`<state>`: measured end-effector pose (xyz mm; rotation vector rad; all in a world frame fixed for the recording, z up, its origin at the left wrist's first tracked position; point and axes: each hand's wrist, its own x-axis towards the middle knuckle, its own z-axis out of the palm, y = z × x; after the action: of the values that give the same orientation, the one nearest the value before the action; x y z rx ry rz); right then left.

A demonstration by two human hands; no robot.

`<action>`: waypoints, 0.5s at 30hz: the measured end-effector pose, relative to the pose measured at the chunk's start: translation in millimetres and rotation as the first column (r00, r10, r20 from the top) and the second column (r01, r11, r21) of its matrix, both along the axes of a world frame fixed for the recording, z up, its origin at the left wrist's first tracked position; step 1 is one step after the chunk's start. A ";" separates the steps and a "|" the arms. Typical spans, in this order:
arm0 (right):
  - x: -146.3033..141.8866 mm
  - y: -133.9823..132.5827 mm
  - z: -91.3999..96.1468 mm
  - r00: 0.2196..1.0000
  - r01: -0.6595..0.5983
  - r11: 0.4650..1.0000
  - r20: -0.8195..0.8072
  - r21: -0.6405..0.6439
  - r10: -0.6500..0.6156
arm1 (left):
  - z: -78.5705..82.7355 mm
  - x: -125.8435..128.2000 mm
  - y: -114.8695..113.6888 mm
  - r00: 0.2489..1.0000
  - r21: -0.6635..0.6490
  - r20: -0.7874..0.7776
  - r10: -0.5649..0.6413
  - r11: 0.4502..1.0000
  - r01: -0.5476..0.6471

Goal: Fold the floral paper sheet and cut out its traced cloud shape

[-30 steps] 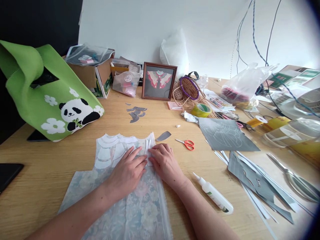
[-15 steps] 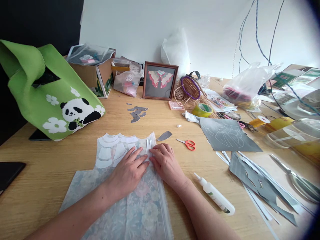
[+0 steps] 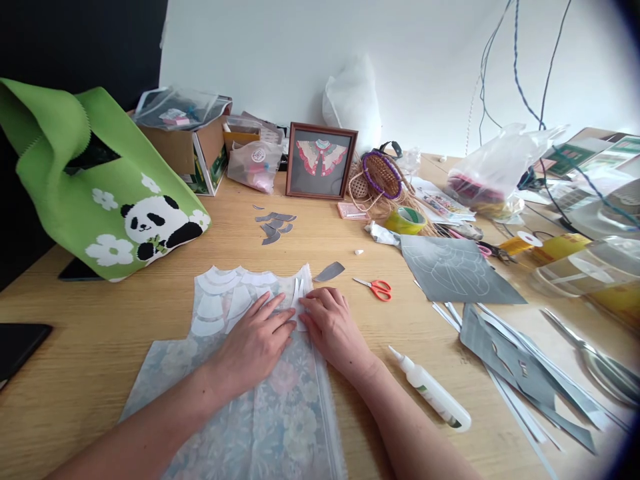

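The left hand (image 3: 257, 339) lies flat with fingers fanned over the floral fabric (image 3: 287, 417); the right hand (image 3: 327, 320) is bunched, thumb and fingertips at a narrow white piece (image 3: 296, 292) near the fabric's far right corner. Whether it pinches that piece or merely presses it, I cannot tell. The fabric looks thin, so a sideways drag by either palm could ruck it and skew the narrow piece. The white cut-out shapes (image 3: 207, 319) along the far left edge could shift too, if any are loose; whether they are stuck down does not show.

Just past the corner, a curved grey piece (image 3: 330, 272) could be nudged by outstretched fingers. Beyond it lie small red-handled scissors (image 3: 381, 289). The glue bottle (image 3: 435, 395) rests on its side near the right forearm, nozzle bare: a bump could roll it, or leak glue onto the table (image 3: 100, 353).
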<state>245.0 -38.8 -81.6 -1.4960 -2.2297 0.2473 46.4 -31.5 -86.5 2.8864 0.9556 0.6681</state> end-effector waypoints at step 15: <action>-0.4 1.4 -1.2 1.000 -0.018 0.999 -0.004 0.034 0.018 | -3.8 2.1 -3.5 0.999 0.006 -0.045 0.027 1.000 -0.027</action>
<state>244.6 -37.4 -82.8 -1.4573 -2.2341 0.2169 48.5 -35.0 -90.4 2.9102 1.0008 0.6100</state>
